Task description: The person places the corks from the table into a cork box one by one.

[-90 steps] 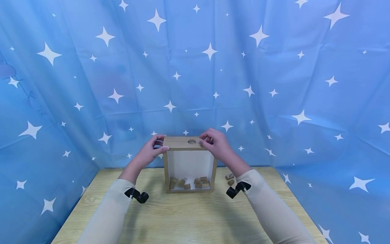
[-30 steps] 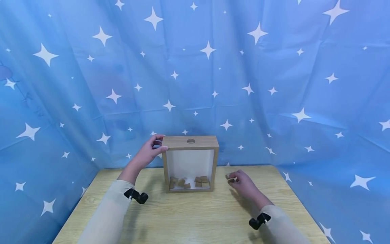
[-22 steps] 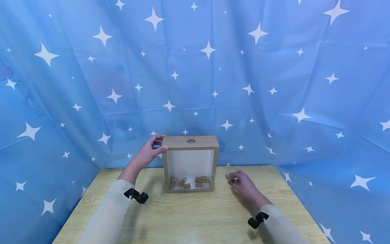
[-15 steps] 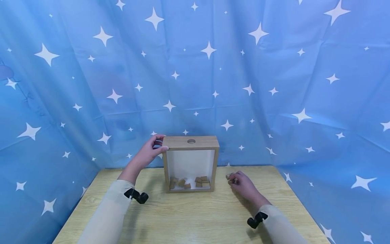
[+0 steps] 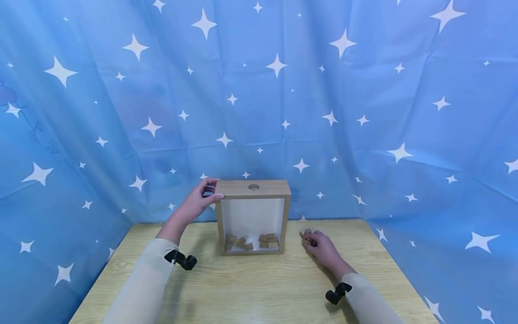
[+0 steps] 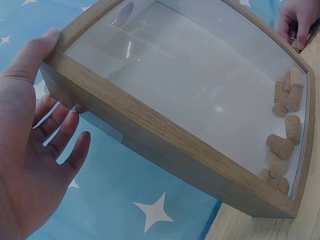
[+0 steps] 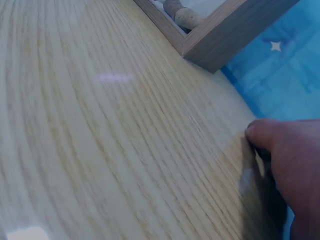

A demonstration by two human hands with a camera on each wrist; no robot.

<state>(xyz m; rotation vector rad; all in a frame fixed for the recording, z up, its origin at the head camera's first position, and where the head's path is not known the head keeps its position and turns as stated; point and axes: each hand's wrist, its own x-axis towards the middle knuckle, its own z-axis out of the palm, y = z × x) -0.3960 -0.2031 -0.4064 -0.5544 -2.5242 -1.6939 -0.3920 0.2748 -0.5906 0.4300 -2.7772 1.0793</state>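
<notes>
A wooden shadow box (image 5: 238,190) with a clear front stands upright on the table, a round hole (image 5: 253,186) in its top. Several wine corks (image 6: 280,146) lie along its bottom. My left hand (image 5: 196,200) grips the upper left corner, thumb on the front edge and fingers at the side and back. To the right of the box, my right hand (image 5: 325,249) is down at the table, pinching a cork (image 5: 304,242) between thumb and fingers. Another cork (image 5: 305,232) lies just beyond its fingertips. The right wrist view catches only part of the hand (image 7: 300,165), its grip hidden there.
The pale wood-grain table (image 5: 243,288) ends at a blue star-patterned curtain (image 5: 259,112) close behind the box. The curtain also hangs along both sides. A black wrist camera (image 5: 180,259) sits on the left sleeve, and a second camera (image 5: 338,293) on the right.
My right hand has come from the top of the box down to the corks on the table, its fingers closing there over the last second. My left hand keeps its hold on the box.
</notes>
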